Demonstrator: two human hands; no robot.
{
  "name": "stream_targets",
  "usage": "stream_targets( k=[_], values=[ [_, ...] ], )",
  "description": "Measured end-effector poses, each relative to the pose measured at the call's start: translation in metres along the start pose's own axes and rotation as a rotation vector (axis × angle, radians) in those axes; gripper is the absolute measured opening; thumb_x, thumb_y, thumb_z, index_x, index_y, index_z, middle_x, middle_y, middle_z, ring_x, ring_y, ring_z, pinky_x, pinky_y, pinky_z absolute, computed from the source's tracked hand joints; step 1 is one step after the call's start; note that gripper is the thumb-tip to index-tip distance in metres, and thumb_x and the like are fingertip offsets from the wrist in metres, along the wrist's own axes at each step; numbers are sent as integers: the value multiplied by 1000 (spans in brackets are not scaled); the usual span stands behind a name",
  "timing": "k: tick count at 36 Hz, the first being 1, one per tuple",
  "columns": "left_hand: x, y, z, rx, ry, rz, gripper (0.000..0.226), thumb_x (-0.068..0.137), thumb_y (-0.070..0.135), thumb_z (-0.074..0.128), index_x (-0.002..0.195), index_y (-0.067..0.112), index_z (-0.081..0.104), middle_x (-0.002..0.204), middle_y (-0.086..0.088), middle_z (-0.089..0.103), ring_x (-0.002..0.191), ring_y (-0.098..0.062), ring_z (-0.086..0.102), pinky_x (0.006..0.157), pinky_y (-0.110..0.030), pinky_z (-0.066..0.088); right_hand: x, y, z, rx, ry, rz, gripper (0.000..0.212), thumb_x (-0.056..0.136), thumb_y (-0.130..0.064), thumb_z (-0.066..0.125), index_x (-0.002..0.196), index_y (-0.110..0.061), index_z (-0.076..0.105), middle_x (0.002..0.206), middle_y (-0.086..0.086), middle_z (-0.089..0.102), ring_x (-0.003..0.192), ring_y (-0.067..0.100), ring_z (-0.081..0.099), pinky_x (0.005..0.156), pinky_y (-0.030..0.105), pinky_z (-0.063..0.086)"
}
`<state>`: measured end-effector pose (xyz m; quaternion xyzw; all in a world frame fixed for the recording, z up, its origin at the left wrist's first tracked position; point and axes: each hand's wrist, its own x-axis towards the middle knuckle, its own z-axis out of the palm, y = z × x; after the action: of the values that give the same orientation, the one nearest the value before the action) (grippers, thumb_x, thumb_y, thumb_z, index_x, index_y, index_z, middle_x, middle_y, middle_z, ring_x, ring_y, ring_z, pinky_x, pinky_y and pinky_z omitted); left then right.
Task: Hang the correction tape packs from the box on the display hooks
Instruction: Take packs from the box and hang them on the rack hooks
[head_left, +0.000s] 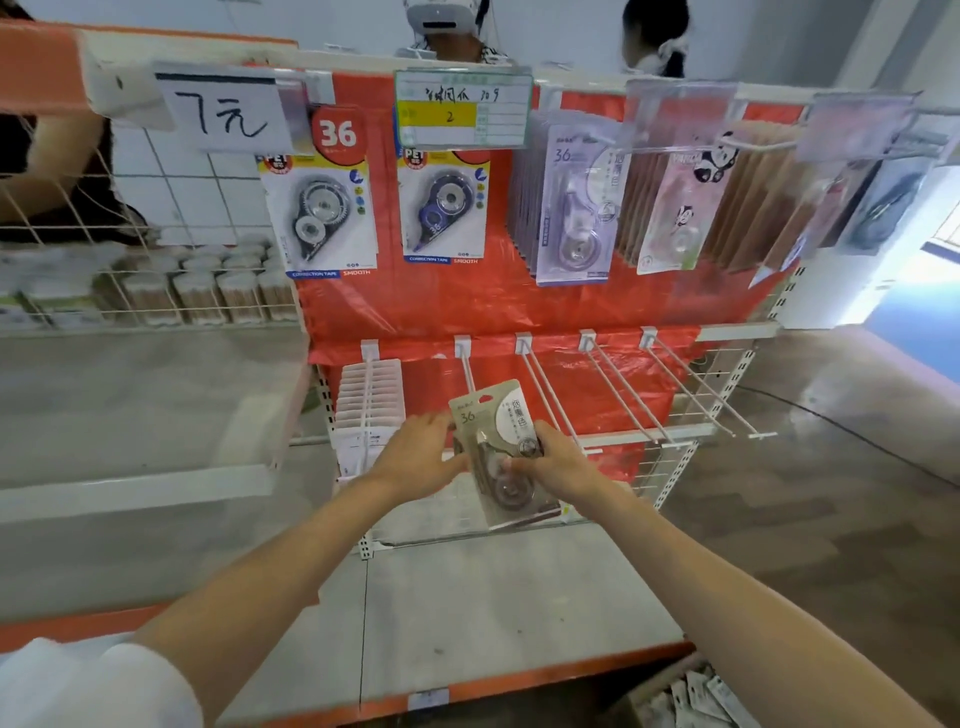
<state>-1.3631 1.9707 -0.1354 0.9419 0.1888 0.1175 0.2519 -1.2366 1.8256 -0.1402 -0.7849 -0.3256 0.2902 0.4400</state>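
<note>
A beige correction tape pack (496, 431) marked 36 is held up in front of the lower row of hooks. My right hand (553, 460) grips its right edge, thumb on the front. My left hand (415, 457) touches its left edge with straight fingers. The pack's top sits at the tip of the second lower hook (467, 371). The first lower hook (370, 395) carries several white packs. The box (691, 699) with more packs shows at the bottom right, below the shelf edge.
Three bare lower hooks (623, 395) stick out to the right. The upper row holds hanging tape packs (447, 208) against a red backing. A grey shelf board (493, 597) with an orange edge lies below. Two people stand behind the rack.
</note>
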Motion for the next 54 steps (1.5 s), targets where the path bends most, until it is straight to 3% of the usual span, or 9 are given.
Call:
stream_targets(
  k=[6, 16, 23, 29, 32, 39, 44, 48, 54],
  values=[
    [4, -5, 10, 44, 16, -13, 34, 84, 29, 67, 110, 9, 56, 111, -5, 62, 103, -21, 59, 87, -37, 49, -14, 37, 1, -24, -41, 108, 42, 83, -5, 70, 120, -15, 52, 112, 1, 64, 105, 19, 59, 96, 36, 47],
    [1, -10, 14, 104, 58, -12, 24, 87, 15, 59, 110, 9, 56, 110, -6, 61, 105, -21, 55, 88, -33, 45, -20, 75, 21, -112, -109, 190, 27, 86, -3, 61, 107, -11, 45, 107, 6, 58, 102, 22, 54, 95, 40, 46],
    [-3, -12, 9, 68, 61, -30, 29, 87, 13, 61, 115, 7, 57, 113, -9, 60, 107, -22, 55, 91, -32, 43, -1, 73, 29, -76, -69, 195, 50, 86, -6, 66, 130, -7, 43, 121, 11, 60, 115, 29, 56, 99, 43, 46],
    [-5, -16, 9, 45, 74, -39, 26, 86, 12, 62, 112, 7, 58, 111, -6, 60, 105, -19, 54, 87, -27, 41, 8, 65, 32, -121, -53, 247, 44, 90, -9, 63, 128, -1, 42, 121, 14, 58, 112, 30, 55, 87, 31, 45],
    [-4, -17, 10, 51, 81, -53, 22, 85, 14, 62, 107, 9, 58, 104, -5, 60, 99, -22, 55, 84, -35, 45, 11, 67, 35, -146, -61, 260, 46, 90, -10, 63, 129, -2, 40, 124, 16, 58, 113, 32, 55, 94, 37, 47],
    [0, -19, 15, 51, 75, -25, 25, 87, 12, 61, 112, 8, 59, 111, -7, 61, 105, -21, 56, 91, -35, 43, 20, 64, 44, -151, -44, 276, 40, 91, -11, 61, 124, -2, 40, 120, 18, 59, 110, 33, 57, 94, 43, 47],
    [1, -22, 14, 59, 60, -24, 27, 89, 14, 60, 115, 8, 57, 116, -6, 60, 109, -21, 53, 95, -33, 41, 41, 46, 42, -161, -11, 239, 37, 93, -5, 55, 127, -2, 40, 101, 10, 59, 102, 27, 57, 87, 34, 48],
    [1, -24, 9, 64, 71, -25, 28, 90, 13, 59, 117, 8, 57, 118, -5, 59, 112, -20, 52, 96, -33, 40, 64, 27, 37, -326, 11, 251, 40, 96, -11, 51, 131, 1, 36, 128, 21, 54, 117, 36, 53, 95, 41, 45],
    [-1, -29, -1, 64, 70, -39, 28, 90, 16, 60, 116, 8, 57, 116, -6, 59, 110, -23, 53, 95, -38, 42, 84, 10, 32, -521, -25, 228, 57, 88, -18, 66, 132, 2, 36, 130, 22, 53, 119, 37, 53, 93, 39, 43]
  ],
)
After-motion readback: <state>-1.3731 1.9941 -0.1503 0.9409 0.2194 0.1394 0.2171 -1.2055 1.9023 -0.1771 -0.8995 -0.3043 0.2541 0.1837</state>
